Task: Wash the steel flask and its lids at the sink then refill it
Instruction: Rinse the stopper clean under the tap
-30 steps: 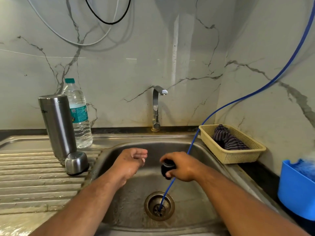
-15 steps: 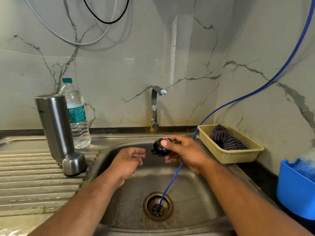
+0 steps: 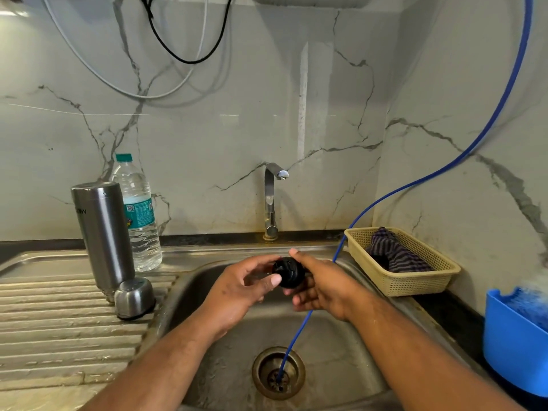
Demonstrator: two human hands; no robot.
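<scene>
The steel flask (image 3: 102, 232) stands upside down on the ribbed drainboard (image 3: 59, 321) at the left. Its steel cup lid (image 3: 134, 297) lies mouth down beside it, at the basin's edge. Over the sink basin (image 3: 341, 345) both hands meet around the black inner lid (image 3: 288, 272). My right hand (image 3: 323, 284) cradles it from below and behind with curled fingers. From the left, my left hand (image 3: 240, 287) pinches it between thumb and fingertips. The tap (image 3: 271, 200) behind shows no running water.
A plastic water bottle (image 3: 138, 215) stands behind the flask. A thin blue hose (image 3: 415, 185) runs from the upper right down into the drain (image 3: 278, 373). A beige basket (image 3: 412, 280) with a striped cloth sits on the right rim, a blue tub (image 3: 516, 339) further right.
My right hand lifted the black lid from low in the basin up toward the tap. My left hand, which held nothing, came across and took hold of the lid too.
</scene>
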